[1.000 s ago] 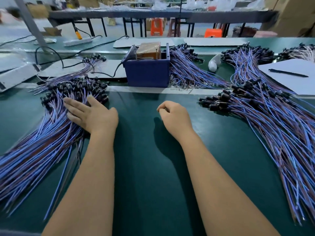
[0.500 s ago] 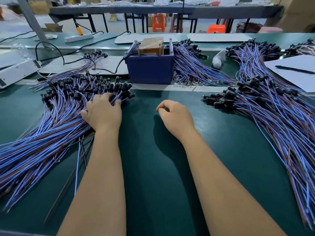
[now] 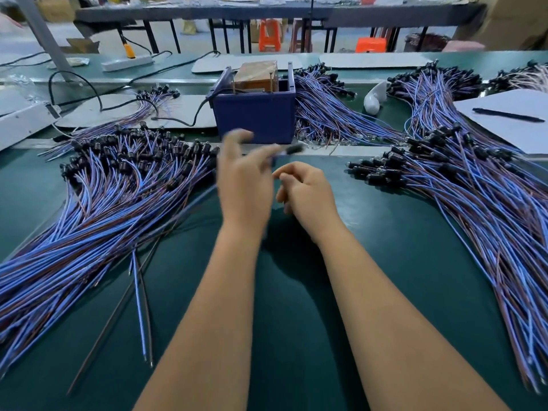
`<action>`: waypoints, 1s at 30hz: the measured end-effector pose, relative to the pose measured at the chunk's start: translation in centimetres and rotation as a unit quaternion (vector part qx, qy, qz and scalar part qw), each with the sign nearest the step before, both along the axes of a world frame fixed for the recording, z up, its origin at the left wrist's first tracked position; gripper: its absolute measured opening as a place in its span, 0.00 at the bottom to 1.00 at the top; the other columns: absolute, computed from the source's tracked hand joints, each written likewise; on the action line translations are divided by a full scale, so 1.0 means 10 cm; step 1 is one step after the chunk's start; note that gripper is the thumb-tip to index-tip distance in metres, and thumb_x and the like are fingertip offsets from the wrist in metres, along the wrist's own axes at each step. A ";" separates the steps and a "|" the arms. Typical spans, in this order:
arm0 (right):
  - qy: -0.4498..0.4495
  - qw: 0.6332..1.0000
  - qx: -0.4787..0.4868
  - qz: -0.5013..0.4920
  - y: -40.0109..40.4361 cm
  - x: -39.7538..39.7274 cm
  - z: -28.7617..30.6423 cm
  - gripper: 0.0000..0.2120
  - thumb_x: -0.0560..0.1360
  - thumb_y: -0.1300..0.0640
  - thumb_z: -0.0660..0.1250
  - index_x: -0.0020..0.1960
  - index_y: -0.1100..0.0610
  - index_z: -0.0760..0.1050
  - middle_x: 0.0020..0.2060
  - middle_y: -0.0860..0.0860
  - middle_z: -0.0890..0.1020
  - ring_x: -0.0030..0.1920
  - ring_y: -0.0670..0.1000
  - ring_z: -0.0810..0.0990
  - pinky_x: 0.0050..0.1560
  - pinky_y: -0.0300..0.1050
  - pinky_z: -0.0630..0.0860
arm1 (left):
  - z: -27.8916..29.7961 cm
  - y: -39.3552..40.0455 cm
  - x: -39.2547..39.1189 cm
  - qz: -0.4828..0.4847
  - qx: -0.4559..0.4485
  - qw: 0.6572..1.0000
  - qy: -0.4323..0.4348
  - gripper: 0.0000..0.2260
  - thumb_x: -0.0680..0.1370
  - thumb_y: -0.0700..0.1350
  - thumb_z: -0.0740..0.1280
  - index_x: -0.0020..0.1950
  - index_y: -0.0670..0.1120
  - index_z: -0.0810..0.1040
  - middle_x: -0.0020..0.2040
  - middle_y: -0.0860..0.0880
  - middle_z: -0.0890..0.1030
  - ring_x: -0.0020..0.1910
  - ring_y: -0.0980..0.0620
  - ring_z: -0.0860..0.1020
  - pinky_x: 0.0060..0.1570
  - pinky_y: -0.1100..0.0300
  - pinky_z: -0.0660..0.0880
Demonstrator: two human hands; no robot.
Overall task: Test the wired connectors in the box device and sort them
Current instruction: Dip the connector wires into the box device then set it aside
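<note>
The blue box device (image 3: 255,120), with a brown block inside, stands at the back centre of the green table (image 3: 296,292). A big pile of blue-wired connectors (image 3: 118,185) with black ends lies to its left, and another such pile (image 3: 459,185) to its right. My left hand (image 3: 243,185) is blurred in front of the box. It pinches one wired connector (image 3: 292,149), whose black end points right toward the box. My right hand (image 3: 308,194) rests on the table beside it, fingers loosely curled, holding nothing.
A further bundle of wires (image 3: 332,114) lies behind the box on its right. White paper (image 3: 510,134) with a black pen (image 3: 508,114) sits at the right. A small white object (image 3: 375,97) and a power strip (image 3: 127,63) lie at the back.
My left hand has left the left pile and swung to the centre with one connector pinched in it. My right hand has stayed in place.
</note>
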State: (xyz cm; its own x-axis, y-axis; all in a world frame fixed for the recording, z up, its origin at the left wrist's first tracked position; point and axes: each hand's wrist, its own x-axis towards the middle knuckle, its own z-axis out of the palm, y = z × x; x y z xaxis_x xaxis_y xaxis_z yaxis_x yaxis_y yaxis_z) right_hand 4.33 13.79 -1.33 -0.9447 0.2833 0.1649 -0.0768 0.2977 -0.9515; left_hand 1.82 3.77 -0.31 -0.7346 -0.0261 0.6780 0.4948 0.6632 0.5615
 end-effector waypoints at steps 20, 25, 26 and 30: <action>-0.039 0.907 -0.418 -0.039 0.32 0.02 0.14 0.07 0.80 0.63 0.61 0.46 0.63 0.77 0.37 0.56 0.81 0.35 0.51 0.80 0.33 0.39 0.77 | 0.05 0.19 0.24 -0.436 0.277 0.787 -0.337 0.14 0.70 0.27 0.70 0.40 0.47 0.86 0.43 0.49 0.83 0.44 0.53 0.80 0.51 0.63 0.76; -0.025 0.934 -0.354 0.034 0.31 0.04 0.10 0.10 0.81 0.62 0.59 0.48 0.62 0.78 0.36 0.56 0.83 0.32 0.49 0.80 0.38 0.39 0.79 | 0.06 -0.08 0.20 -0.540 0.182 0.710 -0.414 0.13 0.69 0.32 0.68 0.45 0.45 0.87 0.45 0.51 0.80 0.47 0.52 0.77 0.51 0.63 0.73; -0.026 0.939 -0.341 0.037 0.31 0.04 0.10 0.10 0.82 0.62 0.58 0.50 0.61 0.78 0.37 0.55 0.84 0.32 0.49 0.80 0.38 0.38 0.78 | 0.05 -0.12 0.19 -0.554 0.157 0.696 -0.429 0.14 0.70 0.31 0.67 0.47 0.45 0.87 0.47 0.52 0.80 0.47 0.52 0.77 0.49 0.63 0.72; -0.007 0.944 -0.330 0.021 0.28 0.04 0.10 0.10 0.82 0.66 0.58 0.52 0.60 0.78 0.38 0.54 0.84 0.29 0.48 0.78 0.36 0.39 0.78 | -0.01 -0.25 0.14 -0.554 0.109 0.698 -0.440 0.16 0.72 0.32 0.68 0.56 0.45 0.84 0.59 0.50 0.82 0.62 0.53 0.78 0.64 0.62 0.72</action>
State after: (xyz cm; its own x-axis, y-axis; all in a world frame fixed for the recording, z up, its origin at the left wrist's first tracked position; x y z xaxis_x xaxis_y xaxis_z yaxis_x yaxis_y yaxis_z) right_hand 4.76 16.60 -0.37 -0.9584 0.2818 -0.0465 -0.0614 -0.3623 -0.9300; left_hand 3.26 1.31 -0.39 -0.5157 0.8565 0.0208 0.0363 -0.0024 0.9993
